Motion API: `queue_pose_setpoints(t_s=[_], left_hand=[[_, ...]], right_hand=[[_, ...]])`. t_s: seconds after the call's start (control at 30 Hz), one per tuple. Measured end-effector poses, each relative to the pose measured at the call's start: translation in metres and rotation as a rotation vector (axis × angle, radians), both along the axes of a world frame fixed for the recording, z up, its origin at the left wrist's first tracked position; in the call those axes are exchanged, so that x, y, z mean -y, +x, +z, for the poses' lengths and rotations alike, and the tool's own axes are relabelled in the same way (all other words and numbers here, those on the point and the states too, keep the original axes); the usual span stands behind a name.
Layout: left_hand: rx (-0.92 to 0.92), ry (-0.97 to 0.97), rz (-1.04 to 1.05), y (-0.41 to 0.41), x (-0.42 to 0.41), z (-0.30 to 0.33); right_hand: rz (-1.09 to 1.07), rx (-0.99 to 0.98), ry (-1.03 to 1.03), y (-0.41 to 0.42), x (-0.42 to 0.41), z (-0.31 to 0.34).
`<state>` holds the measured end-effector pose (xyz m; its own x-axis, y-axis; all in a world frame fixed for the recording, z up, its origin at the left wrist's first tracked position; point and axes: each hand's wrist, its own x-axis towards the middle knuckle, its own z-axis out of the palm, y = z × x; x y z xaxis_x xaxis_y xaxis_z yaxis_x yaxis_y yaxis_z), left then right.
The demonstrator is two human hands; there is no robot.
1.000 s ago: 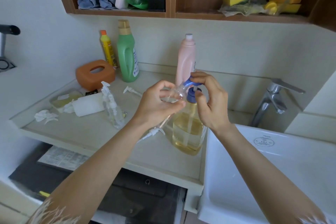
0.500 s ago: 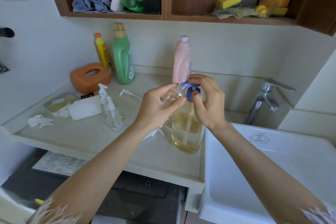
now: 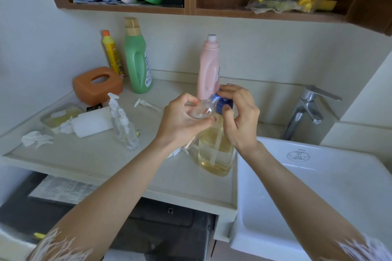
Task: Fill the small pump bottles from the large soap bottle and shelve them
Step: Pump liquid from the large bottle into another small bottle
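Fingers of the left hand (image 3: 182, 122) curl round a small clear plastic bottle (image 3: 201, 110), held tilted on its side with its mouth against the blue pump head (image 3: 221, 104) of the large clear soap bottle of amber liquid (image 3: 215, 150). That large bottle stands upright at the right edge of the pale countertop (image 3: 169, 180), just beside the white sink basin (image 3: 318, 186). The right hand (image 3: 239, 116) arches over the blue pump head, fingertips on its top and thumb at its side. Near the middle of the countertop, two small clear pump bottles with white pumps (image 3: 124, 125) stand close together, and a loose white pump (image 3: 146, 104) lies behind them. A tall pink bottle (image 3: 209, 68) stands behind the hands, with a green bottle (image 3: 137, 61) and a yellow bottle (image 3: 111, 53) along the back edge.
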<state>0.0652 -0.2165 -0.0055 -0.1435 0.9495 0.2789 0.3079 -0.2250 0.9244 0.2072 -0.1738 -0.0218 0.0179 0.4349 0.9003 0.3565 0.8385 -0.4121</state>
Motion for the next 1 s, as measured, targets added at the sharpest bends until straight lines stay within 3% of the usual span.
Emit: queue_pose_setpoints(t_s=[0.5,0.67,1.0], left_hand=[[0.194,-0.048,-0.171,-0.009,0.003,0.006],[0.299,-0.053,-0.221,-0.003,0.004,0.003],[0.316,-0.065,-0.195,-0.005,-0.001,-0.012]], right_hand=[[0.038,0.055,-0.089,0.009,0.008,0.017],[0.102,0.071,-0.033,0.013,0.001,0.01],[0.074,0.044,0.013,0.004,-0.006,-0.019]])
